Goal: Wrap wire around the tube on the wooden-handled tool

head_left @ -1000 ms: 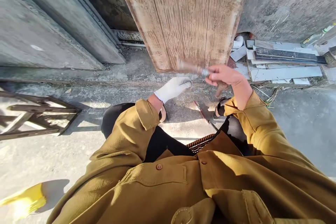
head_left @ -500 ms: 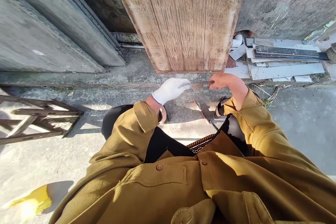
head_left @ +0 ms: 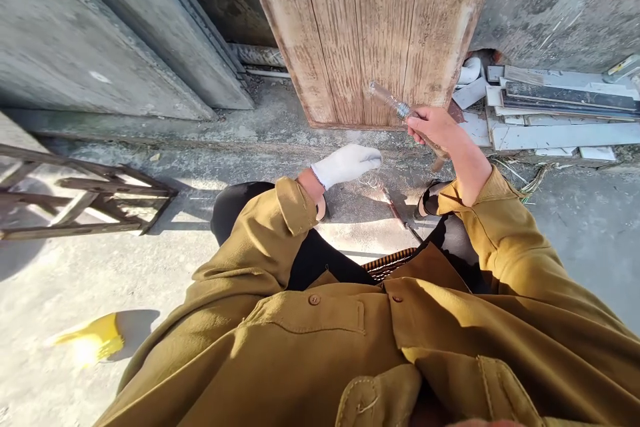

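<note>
My right hand (head_left: 430, 127), bare, is closed round a slim wire-bound tool (head_left: 389, 99) whose pale brown end points up and left, across the lower part of a wooden panel (head_left: 345, 47). Its other end sticks out below the hand; I cannot make out its exact kind. My left hand (head_left: 347, 165), in a white knitted glove, has its fingers curled together, and whatever they hold is hidden. Just under those fingertips show thin loops of wire (head_left: 371, 181). On the ground between my feet lies a tool with a reddish handle (head_left: 394, 207) and a dark metal rod.
White and dark strips of board (head_left: 560, 110) are stacked at the right by the wall. Grey slabs (head_left: 110, 33) lean at the left, with a wooden frame (head_left: 95, 197) lower down. A yellow object (head_left: 95, 340) lies lower left. A woven seat (head_left: 390, 265) shows beneath me.
My right hand has lifted and turned, swinging the wire-bound tool up and away from my left hand. Before, the tool lay level between both hands. The view has shifted slightly.
</note>
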The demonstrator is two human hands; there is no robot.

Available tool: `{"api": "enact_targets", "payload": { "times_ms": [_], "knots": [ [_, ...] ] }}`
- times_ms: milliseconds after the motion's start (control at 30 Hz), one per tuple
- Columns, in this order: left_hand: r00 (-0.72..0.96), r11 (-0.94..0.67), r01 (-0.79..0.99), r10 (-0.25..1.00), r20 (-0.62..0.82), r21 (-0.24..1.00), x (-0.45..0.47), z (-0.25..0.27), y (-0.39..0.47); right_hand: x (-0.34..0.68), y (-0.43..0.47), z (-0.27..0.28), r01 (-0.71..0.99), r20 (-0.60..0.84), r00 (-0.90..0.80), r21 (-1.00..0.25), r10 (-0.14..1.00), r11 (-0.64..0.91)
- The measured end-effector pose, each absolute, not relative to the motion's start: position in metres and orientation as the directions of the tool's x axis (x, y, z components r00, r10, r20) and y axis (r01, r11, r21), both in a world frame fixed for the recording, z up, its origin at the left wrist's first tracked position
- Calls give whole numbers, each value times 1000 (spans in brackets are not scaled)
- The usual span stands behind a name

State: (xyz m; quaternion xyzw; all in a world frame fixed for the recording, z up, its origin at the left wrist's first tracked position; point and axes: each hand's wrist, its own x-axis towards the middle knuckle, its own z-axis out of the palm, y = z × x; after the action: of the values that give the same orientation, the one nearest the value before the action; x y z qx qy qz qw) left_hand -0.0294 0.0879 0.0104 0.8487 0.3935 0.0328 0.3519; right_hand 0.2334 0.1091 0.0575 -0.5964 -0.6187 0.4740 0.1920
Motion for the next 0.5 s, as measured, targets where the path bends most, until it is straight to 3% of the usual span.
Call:
{"api": "enact_targets", "payload": {
  "times_ms": [133,200,233,333,500],
  "knots": [
    [740,-545,632,634,-223,551,-27,14,84,222,110,43,877,-352,-224,-479,909,31],
    [726,-562,652,658,-203,509,-29,13,85,220,107,42,932,-525,-312,-331,792,147],
    [714,-560,665,671,-200,494,-30,12,86,219,105,43,928,-636,-363,-317,681,198],
    [696,-535,682,684,-218,499,-35,8,91,218,99,48,852,-779,-521,-449,349,270],
    [679,-464,652,709,-190,600,-38,3,96,222,97,53,693,-660,-721,-691,214,206]
  ]
}}
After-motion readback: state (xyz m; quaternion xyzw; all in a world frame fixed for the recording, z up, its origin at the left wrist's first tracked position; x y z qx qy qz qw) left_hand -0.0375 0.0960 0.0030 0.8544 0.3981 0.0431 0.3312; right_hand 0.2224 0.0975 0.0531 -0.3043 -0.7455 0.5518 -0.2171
